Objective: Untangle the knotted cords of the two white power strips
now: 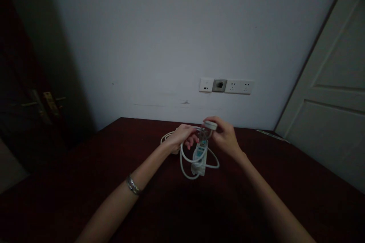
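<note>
A white power strip [199,169] with blue-green socket faces lies on the dark red table, its length pointing away from me. Loops of its white cord [186,175] curl over and around it. My left hand [183,135], a silver bracelet on its wrist, is closed around part of the cord at the strip's left. In my right hand [227,138], a white plug [210,125] is gripped between thumb and fingers, raised above the strip's far end. Behind my left hand, a paler cable coil [164,138] is partly hidden.
The dark red tabletop [137,148] reaches back to a pale wall. A wall socket panel [238,87] and a grey network-style outlet [219,85] sit above the table's far edge. A white panelled door [327,83] is at right; a dark door with a brass handle [50,103] is at left.
</note>
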A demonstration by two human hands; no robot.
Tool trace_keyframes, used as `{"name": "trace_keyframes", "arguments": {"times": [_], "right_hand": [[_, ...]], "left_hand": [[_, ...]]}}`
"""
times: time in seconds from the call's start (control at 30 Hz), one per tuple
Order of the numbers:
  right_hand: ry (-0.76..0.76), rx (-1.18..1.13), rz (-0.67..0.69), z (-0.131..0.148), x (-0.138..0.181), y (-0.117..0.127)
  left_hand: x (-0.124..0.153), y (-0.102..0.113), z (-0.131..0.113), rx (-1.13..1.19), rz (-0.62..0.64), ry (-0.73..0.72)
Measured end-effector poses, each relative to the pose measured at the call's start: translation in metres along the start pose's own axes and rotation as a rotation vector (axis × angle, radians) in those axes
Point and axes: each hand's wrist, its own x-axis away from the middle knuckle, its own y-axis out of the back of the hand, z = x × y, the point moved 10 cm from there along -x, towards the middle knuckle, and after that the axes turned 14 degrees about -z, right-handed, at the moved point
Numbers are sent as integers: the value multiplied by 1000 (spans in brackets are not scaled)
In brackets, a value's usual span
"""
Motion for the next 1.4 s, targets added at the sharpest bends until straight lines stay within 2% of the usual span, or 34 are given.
{"name": "trace_keyframes", "arguments": {"times": [0.13,0.27,0.33,0.4,0.47,0.57,0.67,0.73,0.93,1.0,1.13,1.2,1.3,1.4], "right_hand": [[-408,-379,-245,-33,-9,27],[-693,-681,-356,-56,-7,31],[-788,-792,-352,-60,-2,24],[-858,-886,-311,-60,4,10],[-907,-958,-251,-57,11,-6],[-960,-1043,-156,-47,21,-31],[-988,-1126,-72,-35,27,-47],[-988,-1173,-47,-27,26,-49],[-894,-1281,-130,-7,6,-24],[-840,-1290,-142,5,-1,-14],[-679,-1180,-151,34,-15,15],[-622,-1152,-203,47,-22,37],[-632,-1263,-382,56,-28,71],[-618,-1459,-567,59,-31,101]], "left_hand": [[-3,3,0,-131,31,-95],[-1,0,0,-195,85,-107],[-1,-2,-1,-211,82,-125],[-4,0,-3,-214,16,-166],[-6,2,-10,-181,-52,-261],[-8,-2,-14,-119,-84,-371],[-9,-5,-3,-112,-114,-327],[-8,-8,3,-102,-115,-277],[-4,-10,-5,9,-115,-266],[-8,-6,0,71,-135,-192],[-18,-4,25,202,-96,15],[-24,-1,37,205,-74,69],[-35,14,50,138,-110,84],[-44,29,57,70,-175,39]]}}
